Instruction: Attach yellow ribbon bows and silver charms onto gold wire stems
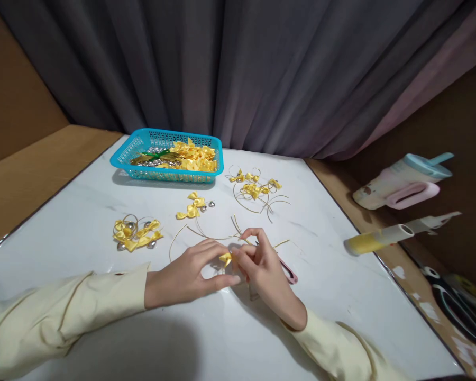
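A small yellow satin bow [225, 259] is between my two hands, low over the white table. My right hand [264, 272] pinches it at its right side with thumb and forefinger. On its left, my left hand [190, 271] has thumb and fingers spread around the bow, apart from each other. Thin gold wires [206, 235] lie just beyond my fingers. Under my right hand, a tool's pink handle [289, 271] sticks out; the rest of it is mostly hidden. Further off lie loose yellow bows [188, 212] with small silver bells [211, 203].
A blue plastic basket [119, 159] holds yellow bows, silver bells and a green-tied gold bundle. Wired bow-and-bell pieces [137, 235] lie left; more bows with curled wires [252, 190] lie beyond. Right: a tumbler [400, 182], a tube of yellow liquid [367, 242] and black scissors [456, 307].
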The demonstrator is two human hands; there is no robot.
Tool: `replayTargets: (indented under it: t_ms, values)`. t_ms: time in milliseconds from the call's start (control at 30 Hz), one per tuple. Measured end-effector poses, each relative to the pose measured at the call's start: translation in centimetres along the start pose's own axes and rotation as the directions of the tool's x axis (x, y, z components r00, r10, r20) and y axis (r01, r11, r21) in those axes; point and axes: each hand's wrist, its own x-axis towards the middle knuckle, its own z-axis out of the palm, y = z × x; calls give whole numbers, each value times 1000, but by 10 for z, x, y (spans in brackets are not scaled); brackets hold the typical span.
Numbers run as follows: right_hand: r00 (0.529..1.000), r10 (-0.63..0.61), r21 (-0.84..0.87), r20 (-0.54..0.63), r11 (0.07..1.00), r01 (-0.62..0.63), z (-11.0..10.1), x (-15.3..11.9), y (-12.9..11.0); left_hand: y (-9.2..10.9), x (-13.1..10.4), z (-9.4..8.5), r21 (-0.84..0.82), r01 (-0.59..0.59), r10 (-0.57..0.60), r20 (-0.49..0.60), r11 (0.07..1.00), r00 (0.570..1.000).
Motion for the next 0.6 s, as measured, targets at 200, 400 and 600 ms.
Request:
replayTargets:
  t_ms: [200,400,600]
  values:
    - [996,-67,-59,67,996,70,2,-4,2,-7,-1,4,88,-42,39,37,995,999]
    - [994,-106,-23,-20,994,105,-5,-5,-1,-2,1,2,52,-23,20,61,998,998]
    - [995,-99,8,28,995,99,-11,1,1,1,2,1,-65,198,-195,60,978,979]
